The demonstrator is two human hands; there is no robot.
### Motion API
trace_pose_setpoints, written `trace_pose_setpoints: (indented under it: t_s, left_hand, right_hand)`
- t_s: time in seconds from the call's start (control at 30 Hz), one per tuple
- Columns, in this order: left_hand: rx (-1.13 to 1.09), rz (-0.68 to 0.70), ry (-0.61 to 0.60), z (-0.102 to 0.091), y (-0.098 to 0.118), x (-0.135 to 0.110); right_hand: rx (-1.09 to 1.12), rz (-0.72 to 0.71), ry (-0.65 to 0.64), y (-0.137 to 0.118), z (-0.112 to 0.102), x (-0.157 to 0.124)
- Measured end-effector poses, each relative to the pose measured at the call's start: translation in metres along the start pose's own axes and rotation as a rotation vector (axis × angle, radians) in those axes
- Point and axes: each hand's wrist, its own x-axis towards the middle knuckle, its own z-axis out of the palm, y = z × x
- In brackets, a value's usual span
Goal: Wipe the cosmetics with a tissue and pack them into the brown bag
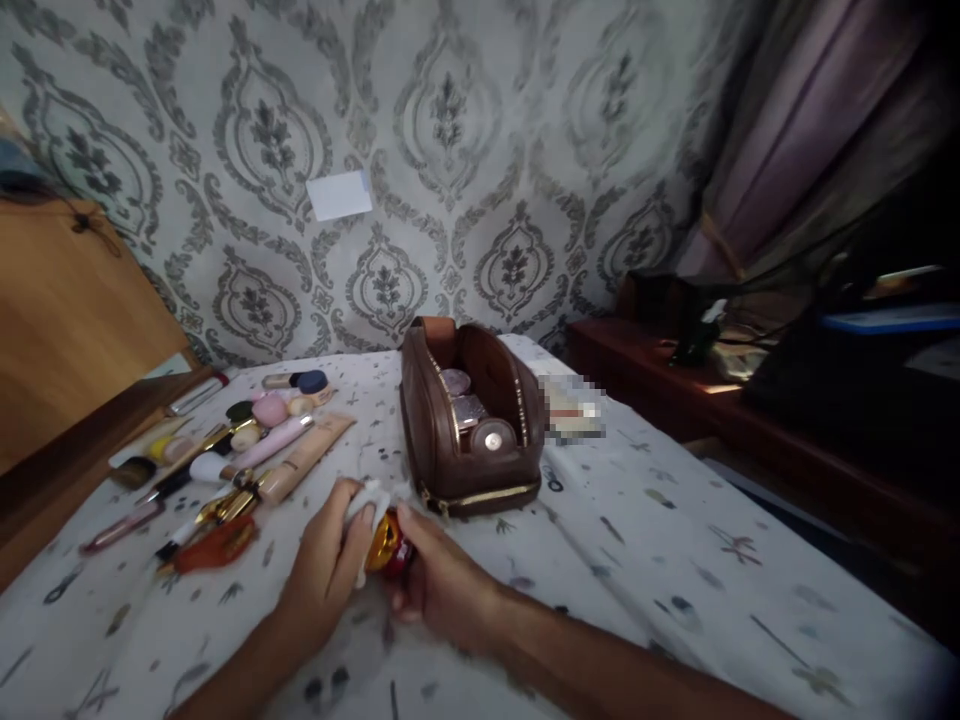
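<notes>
The right hand [444,575] grips a gold-and-red item [384,543], the left hand [328,545] pinching a white tissue [366,503] beside it; the item sits between both hands, its long axis unclear. Just beyond, nearer the right hand, an open brown bag [480,476] seems to run lengthwise away; no writing is legible

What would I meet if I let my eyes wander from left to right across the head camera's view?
Wooden panel → orange-brown item on the patterned cloth → the left hand's fingers → red-and-gold object → open brown bag → dark red furniture.
</notes>
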Motion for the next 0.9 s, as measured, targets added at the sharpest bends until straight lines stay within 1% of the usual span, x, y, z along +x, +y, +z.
trace_pose_setpoints:
  t_s: [0.1, 0.17, 0.2, 0.33, 0.47, 0.53, 0.57, 0.67, 0.7, 0.73, 0.77, 0.8, 0.9]
  left_hand:
    - [-0.139, -0.096, 0.066, -0.004, -0.004, 0.001]
    - [-0.172, -0.123, 0.119, -0.008, -0.007, 0.0]
    - [-0.166, -0.12, 0.126, -0.008, -0.008, 0.0]
    - [-0.115, -0.099, 0.091, -0.009, -0.009, -0.002]
    - [-0.121, -0.112, 0.134, -0.013, -0.009, -0.004]
    - [-0.099, -0.047, 0.147, -0.016, -0.009, -0.005]
    - [-0.069, 0.026, 0.131, -0.017, -0.01, -0.006]
    - [0.07, 0.317, 0.013, -0.018, -0.011, -0.008]
    - [0.108, 0.382, -0.019, -0.018, -0.011, -0.008]
    - [0.135, 0.413, -0.041, -0.017, -0.011, -0.009]
    - [0.148, 0.411, -0.054, -0.017, -0.011, -0.008]
    - [0.147, 0.381, -0.058, -0.016, -0.01, -0.008]
    - [0.08, 0.208, -0.079, -0.016, -0.007, -0.008]
  right_hand:
    - [0.041, 0.0, -0.033, -0.005, 0.003, -0.003]
    - [0.082, -0.03, -0.042, -0.009, 0.004, -0.005]
    - [0.095, -0.046, -0.04, -0.011, 0.005, -0.006]
    - [0.088, -0.079, -0.028, -0.014, 0.005, -0.009]
    - [0.011, -0.143, -0.004, -0.013, 0.003, -0.009]
    - [-0.066, -0.192, 0.021, -0.013, 0.003, -0.01]
    - [-0.122, -0.22, 0.034, -0.012, 0.002, -0.01]
    - [-0.311, -0.312, 0.047, -0.01, -0.002, -0.01]
    - [-0.368, -0.34, 0.045, -0.009, -0.004, -0.009]
    - [-0.416, -0.367, 0.044, -0.008, -0.005, -0.009]
    - [-0.455, -0.392, 0.045, -0.006, -0.007, -0.008]
    - [-0.488, -0.413, 0.05, -0.005, -0.008, -0.008]
    - [-0.571, -0.449, 0.071, -0.003, -0.008, -0.008]
